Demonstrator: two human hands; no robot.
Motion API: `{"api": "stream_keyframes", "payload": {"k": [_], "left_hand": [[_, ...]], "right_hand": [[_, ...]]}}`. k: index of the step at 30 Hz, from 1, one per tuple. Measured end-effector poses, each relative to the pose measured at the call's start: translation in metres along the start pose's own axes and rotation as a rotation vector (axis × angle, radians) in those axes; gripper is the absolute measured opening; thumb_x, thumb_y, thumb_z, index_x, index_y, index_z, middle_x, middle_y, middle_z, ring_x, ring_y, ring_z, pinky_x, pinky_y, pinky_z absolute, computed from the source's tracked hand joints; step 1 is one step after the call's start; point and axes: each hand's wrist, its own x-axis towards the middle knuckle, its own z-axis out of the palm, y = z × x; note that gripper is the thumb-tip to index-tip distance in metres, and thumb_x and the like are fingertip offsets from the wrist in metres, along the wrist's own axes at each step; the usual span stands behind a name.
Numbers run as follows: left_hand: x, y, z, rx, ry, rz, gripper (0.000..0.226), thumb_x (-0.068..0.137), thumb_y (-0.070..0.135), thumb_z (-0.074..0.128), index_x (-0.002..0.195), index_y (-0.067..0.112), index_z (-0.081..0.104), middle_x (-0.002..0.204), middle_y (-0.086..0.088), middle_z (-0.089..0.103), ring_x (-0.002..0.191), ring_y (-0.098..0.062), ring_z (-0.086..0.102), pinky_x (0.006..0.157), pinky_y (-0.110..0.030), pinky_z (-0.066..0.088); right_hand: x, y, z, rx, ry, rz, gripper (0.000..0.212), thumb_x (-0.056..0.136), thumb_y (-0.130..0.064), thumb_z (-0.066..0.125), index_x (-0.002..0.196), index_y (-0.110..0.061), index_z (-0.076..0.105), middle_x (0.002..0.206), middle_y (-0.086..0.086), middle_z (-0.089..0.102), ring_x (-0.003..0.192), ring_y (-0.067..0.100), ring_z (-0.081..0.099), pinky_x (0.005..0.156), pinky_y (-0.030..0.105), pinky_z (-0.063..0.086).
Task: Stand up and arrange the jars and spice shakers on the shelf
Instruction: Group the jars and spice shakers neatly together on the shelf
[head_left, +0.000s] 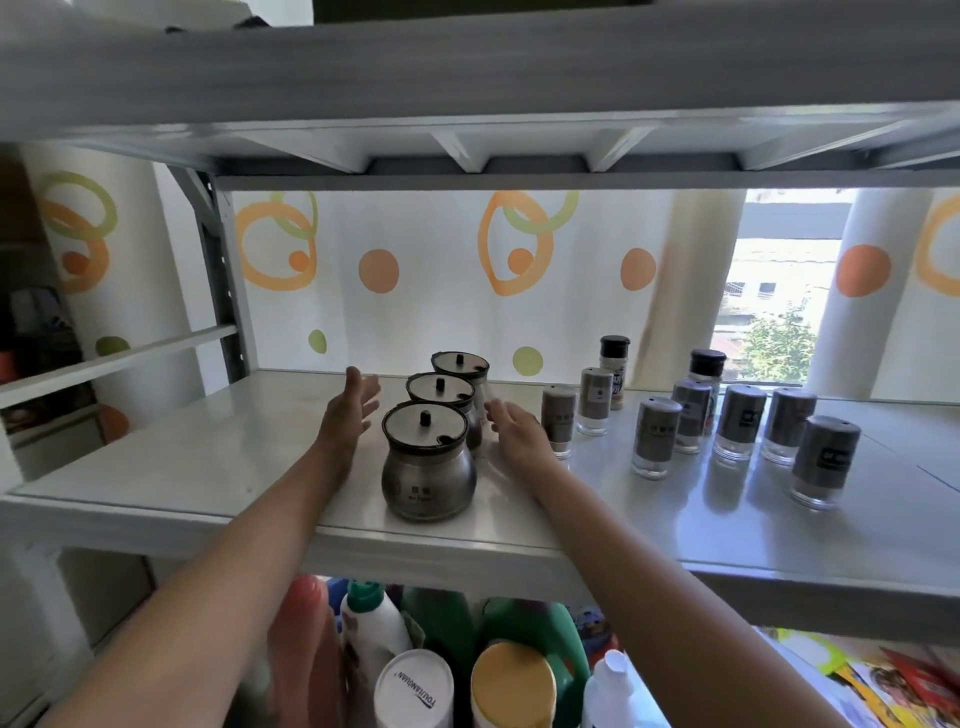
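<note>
Jars (428, 462) stand in a near-to-far row on the shelf (156, 462). The left hand (353, 410) and right hand (519, 431) flank them, fingers straight, holding nothing, likely to square the line. Shakers (740, 421) stand loosely grouped to the right.

On the shelf (182, 457), the front jar (428, 467) stands near the edge, with the middle jar (440, 395) and back jar (460, 364) in line behind it. The left hand (353, 410) is behind and left of it, the right hand (519, 428) behind and right. The shakers (657, 436) stand farther right.

A home storage corner: metal shelving (519, 540) with spice shakers (657, 437), cleaning bottles (374, 623) below, a patterned curtain (441, 280).
</note>
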Motion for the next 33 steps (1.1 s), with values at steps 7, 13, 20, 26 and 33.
{"api": "stream_keyframes", "payload": {"k": [7, 13, 20, 26, 33], "left_hand": [[-0.016, 0.067, -0.004, 0.115, 0.096, 0.094, 0.055, 0.099, 0.042, 0.032, 0.139, 0.005, 0.041, 0.145, -0.013, 0.043, 0.129, -0.021, 0.043, 0.109, -0.034, 0.030], [-0.058, 0.106, 0.066, 0.242, -0.119, 0.142, 0.054, 0.095, 0.013, 0.047, 0.146, 0.007, 0.031, 0.147, -0.010, 0.039, 0.133, -0.022, 0.039, 0.098, -0.022, 0.032], [-0.093, 0.076, 0.130, 0.468, -0.312, 0.012, 0.068, 0.087, -0.001, 0.041, 0.150, 0.011, 0.018, 0.156, -0.014, 0.021, 0.143, -0.032, 0.022, 0.116, -0.041, 0.024], [-0.094, 0.057, 0.140, 0.456, -0.350, -0.032, 0.056, 0.083, -0.008, 0.030, 0.137, 0.004, 0.040, 0.127, -0.014, 0.049, 0.118, -0.024, 0.043, 0.105, -0.033, 0.035], [-0.099, 0.053, 0.148, 0.295, -0.369, -0.040, 0.041, 0.082, -0.014, 0.027, 0.102, 0.008, 0.056, 0.071, 0.001, 0.053, 0.064, -0.005, 0.045, 0.045, -0.001, 0.039]], "right_hand": [[-0.051, 0.012, -0.041, 0.087, -0.030, 0.032, 0.029, 0.093, -0.007, 0.046, 0.115, -0.005, 0.064, 0.105, 0.014, 0.064, 0.086, 0.018, 0.056, 0.056, 0.015, 0.049], [-0.060, 0.030, -0.070, 0.126, 0.147, 0.091, 0.036, 0.085, 0.000, 0.045, 0.114, -0.005, 0.065, 0.096, 0.007, 0.065, 0.093, 0.024, 0.058, 0.090, 0.039, 0.047], [-0.065, 0.021, -0.070, 0.082, 0.140, 0.100, 0.057, 0.087, 0.002, 0.039, 0.142, -0.011, 0.035, 0.145, 0.011, 0.043, 0.131, 0.026, 0.043, 0.111, 0.041, 0.034], [-0.053, 0.017, -0.074, 0.091, 0.098, 0.136, 0.066, 0.087, 0.006, 0.031, 0.149, -0.015, 0.020, 0.155, 0.009, 0.026, 0.143, 0.022, 0.025, 0.116, 0.032, 0.020], [-0.049, 0.013, -0.076, 0.131, 0.066, 0.120, 0.064, 0.078, 0.013, 0.029, 0.131, -0.017, 0.049, 0.105, 0.007, 0.063, 0.094, 0.020, 0.054, 0.069, 0.023, 0.041]]}}
